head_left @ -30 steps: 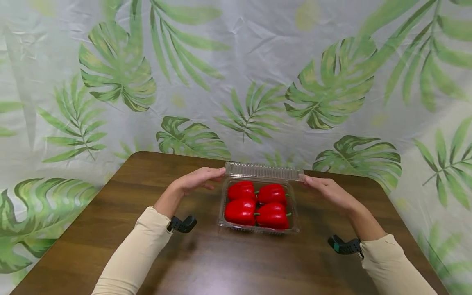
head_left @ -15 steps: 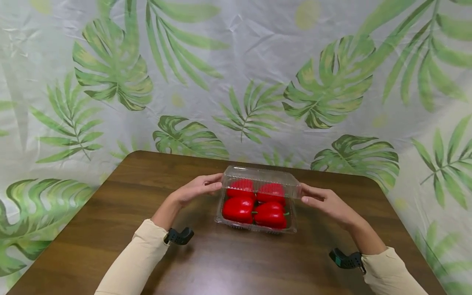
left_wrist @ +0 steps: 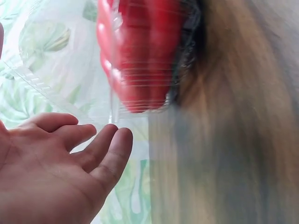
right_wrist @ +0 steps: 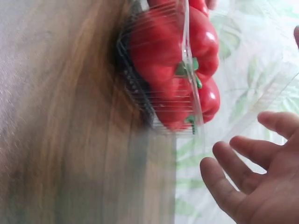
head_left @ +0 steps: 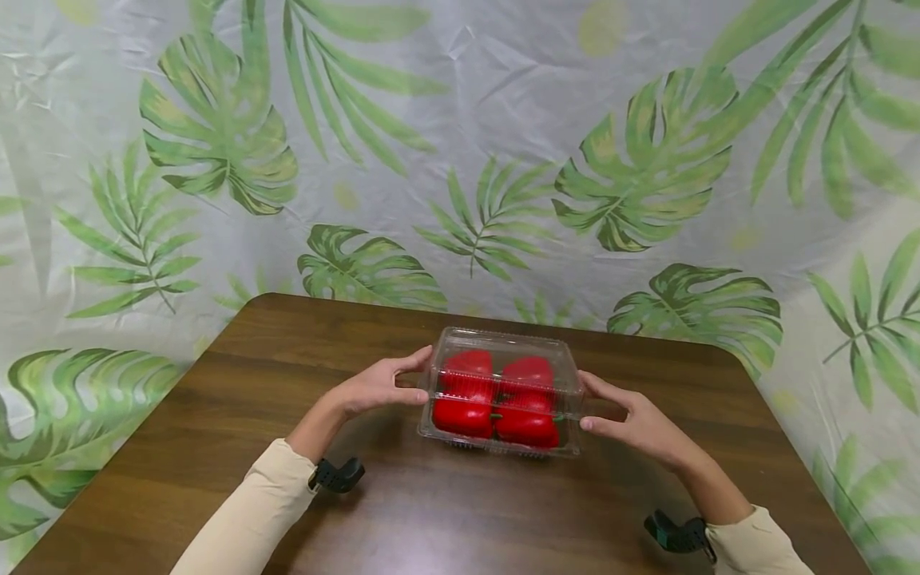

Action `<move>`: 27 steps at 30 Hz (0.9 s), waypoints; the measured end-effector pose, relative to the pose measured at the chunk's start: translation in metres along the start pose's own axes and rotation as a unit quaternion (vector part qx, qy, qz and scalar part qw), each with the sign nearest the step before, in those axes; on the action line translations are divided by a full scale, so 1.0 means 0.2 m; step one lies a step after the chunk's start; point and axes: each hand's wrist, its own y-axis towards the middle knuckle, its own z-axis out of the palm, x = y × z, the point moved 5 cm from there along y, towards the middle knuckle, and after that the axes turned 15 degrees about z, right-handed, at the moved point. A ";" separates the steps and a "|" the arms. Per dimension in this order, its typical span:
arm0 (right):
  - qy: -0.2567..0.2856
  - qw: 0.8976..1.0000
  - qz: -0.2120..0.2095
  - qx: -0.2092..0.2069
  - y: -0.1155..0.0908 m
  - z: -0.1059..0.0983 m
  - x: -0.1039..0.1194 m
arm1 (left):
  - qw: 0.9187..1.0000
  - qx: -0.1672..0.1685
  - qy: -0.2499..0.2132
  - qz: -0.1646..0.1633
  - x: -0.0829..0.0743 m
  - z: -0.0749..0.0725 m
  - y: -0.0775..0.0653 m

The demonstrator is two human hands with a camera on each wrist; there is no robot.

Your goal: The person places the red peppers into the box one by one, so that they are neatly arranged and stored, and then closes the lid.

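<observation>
A clear plastic clamshell box [head_left: 499, 447] holds several red bell peppers [head_left: 528, 427] with green stems. Its hinged lid [head_left: 510, 342] slants over them, with the front edge still raised above the base. My left hand [head_left: 366, 389] is at the lid's left side, thumb towards the front and fingers farther back. Opposite it, my right hand [head_left: 643, 419] is at the right side in the same way. In the left wrist view the fingers [left_wrist: 117, 149] are loosely extended near the lid's edge. The right wrist view shows spread, nearly straight fingers [right_wrist: 224, 184] beside the box.
The box stands on a brown wooden table [head_left: 446, 511], towards its far edge. Behind the table hangs a pale cloth [head_left: 496, 120] printed with green leaves. Black straps [head_left: 338, 477] are on both wrists.
The lid has swung forward and down from standing up at the back to covering the peppers at a slant. Both hands have come towards the front and lower with it.
</observation>
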 end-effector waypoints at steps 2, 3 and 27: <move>0.005 1.000 0.003 0.002 0.00 0.01 -0.01 | 1.000 0.005 -0.005 0.002 0.01 0.01 -0.01; 0.004 1.000 0.003 0.002 0.00 0.02 -0.02 | 1.000 0.007 -0.007 0.002 0.02 0.01 -0.01; -0.066 0.997 -0.010 -0.026 -0.04 0.15 -0.07 | 0.984 0.018 0.176 0.019 0.06 0.12 -0.06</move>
